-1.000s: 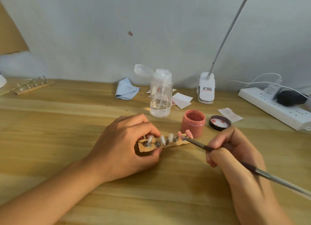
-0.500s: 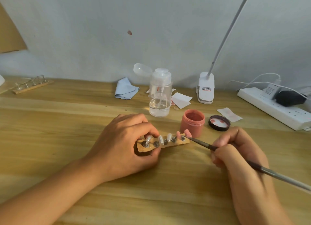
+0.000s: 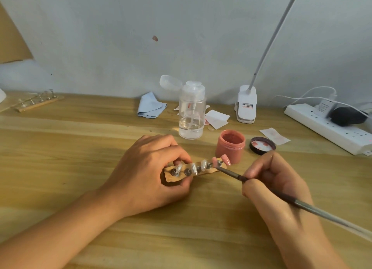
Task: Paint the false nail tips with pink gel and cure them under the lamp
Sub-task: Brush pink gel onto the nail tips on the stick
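Note:
A small wooden strip (image 3: 203, 172) lies on the table and carries several false nail tips on metal pegs. The two tips at its right end (image 3: 225, 159) are pink; the others (image 3: 194, 168) are clear. My left hand (image 3: 153, 172) grips the strip's left end between thumb and fingers. My right hand (image 3: 275, 186) holds a thin brush (image 3: 231, 173) like a pen, its tip touching the strip's right end by the pink tips. An open pot of pink gel (image 3: 230, 145) stands just behind the strip. The lamp's clip base (image 3: 246, 105) and white stem (image 3: 273, 37) stand at the back.
A clear pump bottle (image 3: 192, 115) stands behind my left hand, next to a blue cloth (image 3: 150, 108). The pot's black lid (image 3: 262, 145) and white paper slips (image 3: 274, 135) lie right of the pot. A white power strip (image 3: 330, 127) runs along the right; a second nail strip (image 3: 38, 102) lies far left.
My right hand and the brush shifted slightly, the tip staying at the strip's right end. My left hand keeps its hold on the strip.

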